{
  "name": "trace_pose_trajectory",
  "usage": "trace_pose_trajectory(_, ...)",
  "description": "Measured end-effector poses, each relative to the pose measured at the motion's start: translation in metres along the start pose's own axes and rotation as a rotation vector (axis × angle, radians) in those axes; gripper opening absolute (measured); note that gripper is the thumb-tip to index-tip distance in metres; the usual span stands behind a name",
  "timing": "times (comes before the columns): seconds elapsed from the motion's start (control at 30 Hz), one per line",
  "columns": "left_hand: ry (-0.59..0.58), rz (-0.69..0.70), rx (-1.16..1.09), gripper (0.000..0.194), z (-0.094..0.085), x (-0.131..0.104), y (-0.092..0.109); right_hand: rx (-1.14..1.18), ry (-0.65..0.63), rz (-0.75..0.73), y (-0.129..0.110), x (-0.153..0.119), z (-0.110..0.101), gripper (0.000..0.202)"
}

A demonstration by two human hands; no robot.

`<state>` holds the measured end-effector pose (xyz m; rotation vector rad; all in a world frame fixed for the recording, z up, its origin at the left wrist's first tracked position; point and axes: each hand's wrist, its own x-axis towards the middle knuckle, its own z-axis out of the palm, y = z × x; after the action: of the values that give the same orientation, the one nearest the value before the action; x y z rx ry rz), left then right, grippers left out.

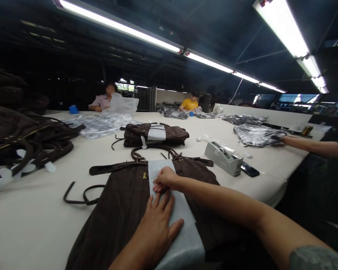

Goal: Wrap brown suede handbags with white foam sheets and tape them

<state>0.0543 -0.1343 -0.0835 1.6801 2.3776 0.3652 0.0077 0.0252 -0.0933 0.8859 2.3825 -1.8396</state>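
A dark brown bag [115,213] lies flat in front of me, its curved handles [135,153] pointing away. Down its middle runs a pale grey strip of wrapping paper [186,228]. My left hand [160,225] rests on this strip, palm down with its fingers spread. Just beyond those fingertips, my right hand [166,179] is closed against the strip, fingertips pinched together. Whatever is between them is too small or hidden to make out. A small brass-coloured zip pull [145,175] shows left of the strip.
Behind the bag lies another brown bag [129,135] with a pale band. A grey tape dispenser [224,159] and a phone [250,169] are at right. Brown bags [22,131] are piled at left. A co-worker's arm [318,146] touches a plastic-wrapped bundle [256,135]. Two people sit across the table.
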Motion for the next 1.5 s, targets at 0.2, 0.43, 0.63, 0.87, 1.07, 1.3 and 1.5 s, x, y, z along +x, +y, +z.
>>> trace_pose_trajectory(0.2, 0.019, 0.004, 0.053, 0.074, 0.011, 0.006, -0.008, -0.264, -0.097, 0.045, -0.013, -0.003, -0.014, 0.039)
trace_pose_trajectory(0.43, 0.008, 0.049, 0.124, 0.071, 0.014, 0.008, -0.012, -0.464, -0.143, -0.005, -0.022, -0.035, -0.036, 0.032)
trace_pose_trajectory(0.63, 0.072, 0.101, 0.154, 0.07, 0.023, 0.008, -0.019, -0.511, 0.096, -0.636, 0.011, -0.141, -0.065, 0.016)
trace_pose_trajectory(0.87, 0.089, 0.136, 0.263, 0.071, 0.026, 0.003, -0.015, -1.075, -0.053, -1.115, 0.104, -0.217, -0.058, 0.047)
trace_pose_trajectory(1.07, 0.023, 0.081, 0.288, 0.071, 0.022, -0.001, -0.005, -1.168, 0.102, -1.15, 0.134, -0.214, -0.047, 0.05)
trace_pose_trajectory(1.3, -0.035, -0.093, 0.316, 0.069, 0.008, -0.017, -0.006, -1.083, 0.294, -1.259, 0.142, -0.212, -0.047, 0.043)
trace_pose_trajectory(1.5, 0.164, -0.149, 0.575, 0.044, 0.018, -0.072, -0.079, -0.91, 0.277, -1.179, 0.136, -0.227, -0.081, 0.039)
